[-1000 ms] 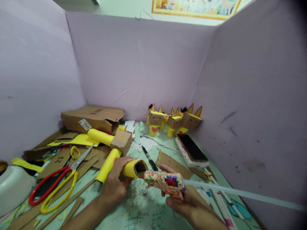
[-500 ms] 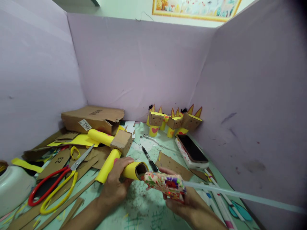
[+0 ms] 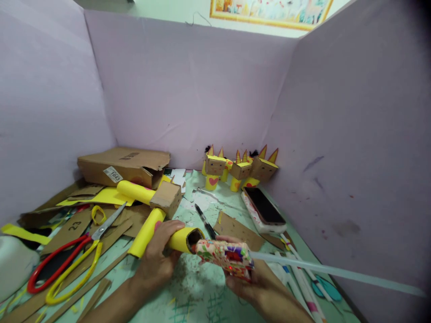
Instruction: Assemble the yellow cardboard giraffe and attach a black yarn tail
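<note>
My left hand (image 3: 161,255) is closed around a yellow cardboard tube (image 3: 180,241), whose open end faces right. In my right hand (image 3: 252,287) is a glue gun (image 3: 225,255) covered in patterned wrapping, with a small red light lit. A long translucent glue stick (image 3: 323,268) sticks out of its back. The gun's nozzle is at the rim of the tube's open end; whether it touches cannot be made out. Just behind my left hand lie another yellow tube (image 3: 147,233) and a small cardboard box head (image 3: 166,198) joined to a yellow tube (image 3: 134,192).
Scissors (image 3: 101,229) lie on cardboard scraps at left, before a cardboard box (image 3: 124,163). Several eared cardboard figures (image 3: 215,167) stand at the back. A phone (image 3: 264,205), a black pen (image 3: 204,220), a cardboard piece (image 3: 239,229) and markers (image 3: 305,287) lie at right.
The whole view has shifted slightly, so everything appears a little further left. Both hands keep their hold, and the glue gun's nozzle stays at the tube's open end.
</note>
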`<state>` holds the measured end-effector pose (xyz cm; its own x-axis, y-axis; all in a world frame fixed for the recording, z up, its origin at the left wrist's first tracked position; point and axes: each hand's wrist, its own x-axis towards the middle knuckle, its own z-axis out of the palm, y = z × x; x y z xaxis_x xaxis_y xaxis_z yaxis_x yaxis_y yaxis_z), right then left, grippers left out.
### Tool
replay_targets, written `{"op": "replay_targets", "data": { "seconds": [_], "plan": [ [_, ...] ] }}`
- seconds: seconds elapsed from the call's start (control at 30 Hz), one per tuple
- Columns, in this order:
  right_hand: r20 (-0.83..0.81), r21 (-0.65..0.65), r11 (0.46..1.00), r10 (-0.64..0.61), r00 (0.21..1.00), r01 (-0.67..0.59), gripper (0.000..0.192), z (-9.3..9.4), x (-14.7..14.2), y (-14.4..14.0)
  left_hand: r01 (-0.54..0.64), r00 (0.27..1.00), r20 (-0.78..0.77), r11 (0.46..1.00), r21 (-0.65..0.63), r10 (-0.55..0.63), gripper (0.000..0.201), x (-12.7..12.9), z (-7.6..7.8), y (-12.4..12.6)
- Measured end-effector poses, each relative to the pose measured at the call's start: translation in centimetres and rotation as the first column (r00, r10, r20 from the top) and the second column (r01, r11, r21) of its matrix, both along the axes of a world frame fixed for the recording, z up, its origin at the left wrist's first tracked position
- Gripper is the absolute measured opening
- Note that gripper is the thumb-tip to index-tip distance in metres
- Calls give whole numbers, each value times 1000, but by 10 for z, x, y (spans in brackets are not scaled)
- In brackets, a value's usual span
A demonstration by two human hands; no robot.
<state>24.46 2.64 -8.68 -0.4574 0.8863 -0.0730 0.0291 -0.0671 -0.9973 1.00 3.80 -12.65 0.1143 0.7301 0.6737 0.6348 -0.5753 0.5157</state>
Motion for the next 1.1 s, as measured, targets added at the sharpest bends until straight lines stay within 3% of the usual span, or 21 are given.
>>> {"op": "replay_targets", "data": {
  "seconds": [0.13, 0.33, 0.57, 0.63, 0.7, 0.8, 0.9, 1.1],
  "plan": [
    [24, 81, 996, 39, 999, -40, 55, 14, 1, -5, 4, 1000, 2, 1000, -25, -4, 31, 0, 0, 1],
    [29, 149, 986, -84, 996, 79, 47, 3, 5, 4, -67, 998, 13, 995, -79, 68, 30, 1, 3, 2],
    [-27, 95, 981, -165, 986, 167, 45, 8, 4, 9, -147, 972, 143, 959, -243, 185, 37, 1, 9, 2],
    [-2, 91, 971, -222, 975, 222, 40, 7, 3, 10, -83, 947, 269, 945, -316, 173, 42, 0, 7, 2],
    [17, 93, 958, -273, 962, 270, 37, 5, 1, 12, 67, 882, 452, 915, -399, 133, 48, 0, 5, 1],
    [10, 110, 939, -329, 944, 326, 34, 0, 0, 15, 326, 694, 710, 825, -462, 123, 53, 4, 3, 0],
    [-18, 127, 896, -426, 905, 424, 34, -5, 1, 18, 415, 572, 806, 794, -444, 152, 51, 13, 5, 1],
    [-50, 121, 883, -452, 891, 454, 34, -17, 2, 24, 304, 689, 720, 868, -391, 84, 46, 31, 3, 15]
  ]
}}
